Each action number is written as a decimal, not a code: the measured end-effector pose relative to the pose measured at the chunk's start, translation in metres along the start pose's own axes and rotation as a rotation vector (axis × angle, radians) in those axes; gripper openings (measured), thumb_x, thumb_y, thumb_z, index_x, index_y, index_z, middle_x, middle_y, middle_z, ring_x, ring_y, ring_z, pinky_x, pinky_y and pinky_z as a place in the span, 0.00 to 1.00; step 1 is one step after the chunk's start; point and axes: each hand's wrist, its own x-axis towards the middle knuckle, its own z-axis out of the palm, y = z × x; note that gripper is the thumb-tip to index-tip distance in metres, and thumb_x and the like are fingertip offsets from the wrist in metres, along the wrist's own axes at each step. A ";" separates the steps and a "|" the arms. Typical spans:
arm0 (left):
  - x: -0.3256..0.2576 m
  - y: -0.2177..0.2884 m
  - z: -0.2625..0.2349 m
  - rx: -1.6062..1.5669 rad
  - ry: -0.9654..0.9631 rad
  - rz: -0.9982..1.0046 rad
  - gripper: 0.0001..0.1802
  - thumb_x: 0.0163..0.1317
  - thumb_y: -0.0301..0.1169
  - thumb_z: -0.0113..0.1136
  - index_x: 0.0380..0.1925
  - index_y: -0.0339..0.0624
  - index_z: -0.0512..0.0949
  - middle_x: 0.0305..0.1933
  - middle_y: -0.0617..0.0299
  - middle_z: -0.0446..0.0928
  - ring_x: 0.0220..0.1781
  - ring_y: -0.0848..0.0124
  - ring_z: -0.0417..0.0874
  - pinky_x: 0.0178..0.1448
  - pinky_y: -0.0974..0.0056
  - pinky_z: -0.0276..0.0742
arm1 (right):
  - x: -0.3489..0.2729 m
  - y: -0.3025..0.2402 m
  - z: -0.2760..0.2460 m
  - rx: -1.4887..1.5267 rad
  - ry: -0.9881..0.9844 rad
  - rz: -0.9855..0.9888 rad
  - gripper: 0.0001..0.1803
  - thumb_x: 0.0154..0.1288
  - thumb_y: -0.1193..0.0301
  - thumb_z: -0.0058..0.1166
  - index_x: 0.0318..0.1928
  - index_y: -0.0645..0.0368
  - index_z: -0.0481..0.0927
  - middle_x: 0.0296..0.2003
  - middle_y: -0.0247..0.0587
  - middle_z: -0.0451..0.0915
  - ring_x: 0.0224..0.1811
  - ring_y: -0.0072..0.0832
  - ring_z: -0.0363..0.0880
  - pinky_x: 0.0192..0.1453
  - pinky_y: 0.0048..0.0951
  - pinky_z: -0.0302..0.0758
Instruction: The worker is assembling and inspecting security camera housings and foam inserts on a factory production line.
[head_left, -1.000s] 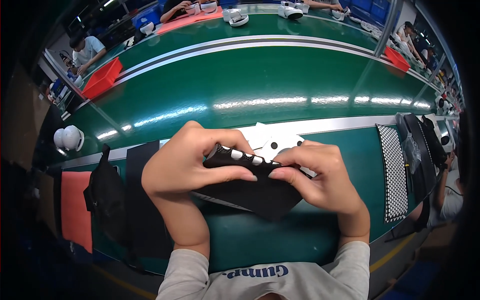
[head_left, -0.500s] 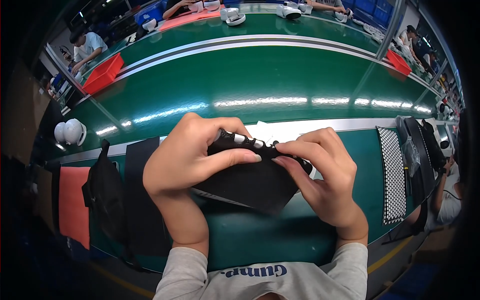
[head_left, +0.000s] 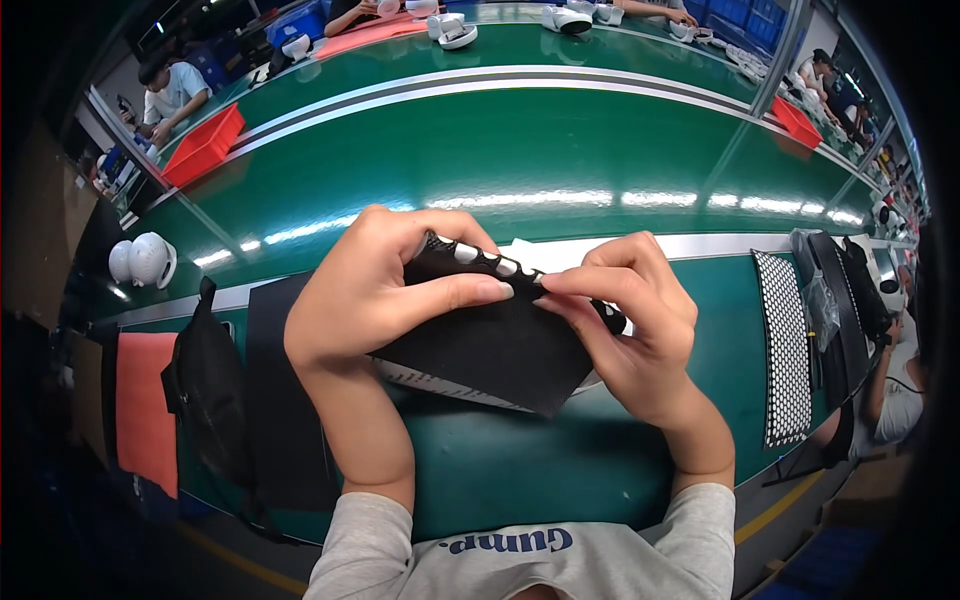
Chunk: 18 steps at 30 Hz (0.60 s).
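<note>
Two hands on one black sheet [head_left: 497,350], held mid-table in front of the wearer's chest. L hand [head_left: 350,300] has it pinched at its L end: thumb flat on the near face, index bent over the far side, other L fingers mostly hidden. R hand [head_left: 645,325] has thumb + index tips together on the top edge, abt mid-length; other R fingers curled, can't tell if they touch anything.

Dotted edge [head_left: 465,253], black w/ white spots, runs along the top btwn the hands; folded or rolled, can't tell which. Sheet slopes twd wearer, one corner pointing down. Printed paper [head_left: 440,385] shows just under its lower L side. White piece [head_left: 525,250] peeks out behind; a black-and-white bit sits by the R fingers, mostly hidden.

L side of green table [head_left: 540,460]: dark panel [head_left: 285,400] nearest L forearm, then black pouch [head_left: 212,390], then coral cloth [head_left: 147,410]. R side: dotted strip [head_left: 783,350], w/ clear bag [head_left: 822,310] and black strip [head_left: 845,320] just beyond.

Past the metal rail, wide green belt [head_left: 520,150]; white device [head_left: 142,262] at its far L. Red bin [head_left: 205,145] upper L, near a co-worker [head_left: 175,95]; 2nd red bin [head_left: 797,122] upper R.
</note>
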 end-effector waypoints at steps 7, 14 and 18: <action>0.003 -0.009 0.000 -0.038 0.024 0.071 0.09 0.46 0.26 0.61 0.26 0.32 0.74 0.18 0.65 0.72 0.21 0.83 0.68 0.24 0.77 0.62 | -0.001 0.008 0.006 -0.020 0.033 -0.085 0.14 0.34 0.83 0.58 0.28 0.57 0.77 0.23 0.37 0.68 0.23 0.28 0.66 0.23 0.24 0.63; 0.002 -0.012 -0.005 0.041 -0.041 0.054 0.10 0.45 0.28 0.62 0.26 0.34 0.75 0.17 0.65 0.71 0.21 0.83 0.67 0.23 0.77 0.60 | 0.003 0.005 -0.004 0.044 -0.093 -0.112 0.12 0.35 0.82 0.58 0.26 0.58 0.76 0.21 0.36 0.69 0.22 0.28 0.68 0.23 0.24 0.64; 0.002 -0.015 -0.008 0.017 -0.080 0.063 0.11 0.45 0.29 0.62 0.27 0.34 0.75 0.17 0.65 0.71 0.21 0.83 0.68 0.24 0.76 0.60 | 0.007 -0.010 -0.024 0.384 -0.277 0.049 0.09 0.37 0.81 0.61 0.24 0.60 0.77 0.22 0.35 0.72 0.22 0.24 0.71 0.23 0.22 0.65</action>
